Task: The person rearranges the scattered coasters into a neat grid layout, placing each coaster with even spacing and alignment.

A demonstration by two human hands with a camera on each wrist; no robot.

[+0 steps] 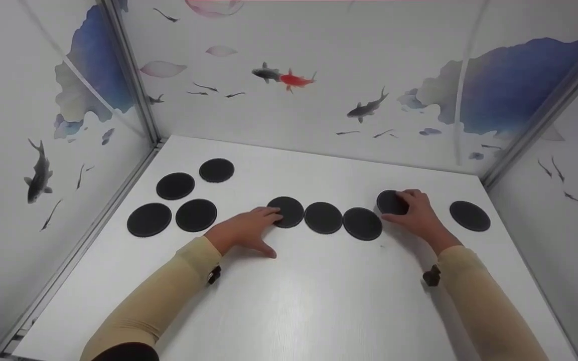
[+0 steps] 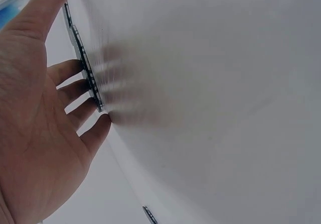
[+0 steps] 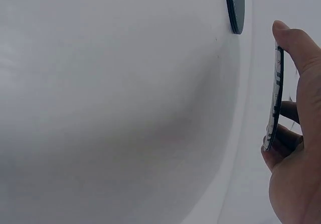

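Three round black coasters lie edge to edge in a row at mid-table in the head view. My left hand (image 1: pixel 246 229) rests its fingertips on the leftmost coaster (image 1: pixel 289 213), thumb spread away from it. In the left wrist view those fingers (image 2: pixel 70 73) lie extended against the coaster's edge. At the right end of the row my right hand (image 1: pixel 421 216) pinches another black coaster (image 1: pixel 390 201) between thumb and fingers. The right wrist view has this held coaster (image 3: pixel 276 93) nearly edge-on, raised off the table, its pale patterned underside partly showing.
Several more black coasters, one of them a near-left coaster (image 1: pixel 149 220), are grouped on the left of the white table (image 1: pixel 289 301). A single coaster (image 1: pixel 470 216) lies toward the right edge. Panels printed with fish enclose the table on the back and sides.
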